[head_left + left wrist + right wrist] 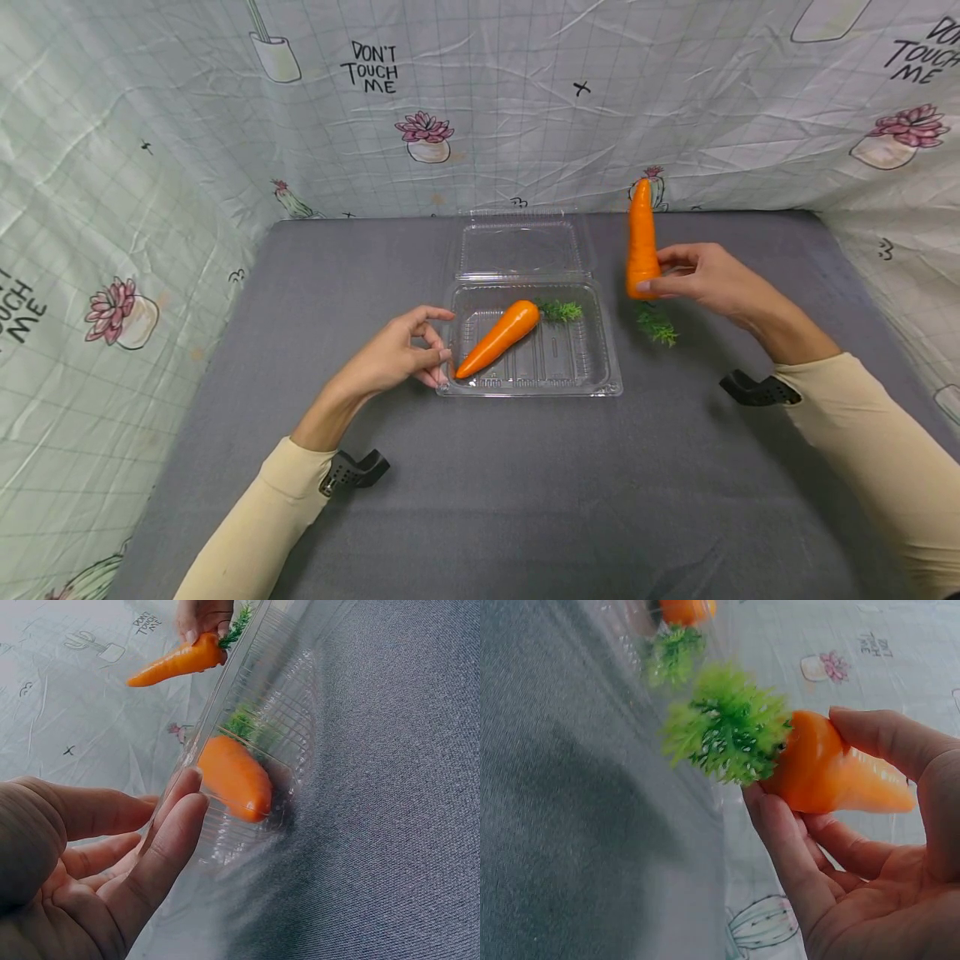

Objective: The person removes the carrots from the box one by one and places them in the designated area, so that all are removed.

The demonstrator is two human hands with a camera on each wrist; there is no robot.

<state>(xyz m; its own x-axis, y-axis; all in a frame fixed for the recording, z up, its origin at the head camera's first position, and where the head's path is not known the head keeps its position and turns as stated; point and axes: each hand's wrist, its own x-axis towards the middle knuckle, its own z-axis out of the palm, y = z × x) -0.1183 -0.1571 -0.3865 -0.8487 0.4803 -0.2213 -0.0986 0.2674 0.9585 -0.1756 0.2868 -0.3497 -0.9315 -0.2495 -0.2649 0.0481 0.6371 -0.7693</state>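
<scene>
A clear plastic clamshell container (pixel 611 367) lies with its lid folded back, and an orange carrot (pixel 501 337) with a green leafy top rests slantwise in its base. My left hand (pixel 401 350) holds the container's left rim, thumb and fingertips on either side of the edge in the left wrist view. To the right of the container, my right hand (pixel 705 279) grips a second carrot (pixel 642 237) near its thick end. This carrot is held up with its tip pointing away, and its green leaves (pixel 727 724) hang toward me.
Dark grey cloth covers the table (pixel 510 500). A pale patterned curtain (pixel 495 100) stands along the back and both sides. The container's transparent lid (pixel 521 250) lies close to the back curtain. Black wrist mounts (pixel 360 468) stick out from both sleeves.
</scene>
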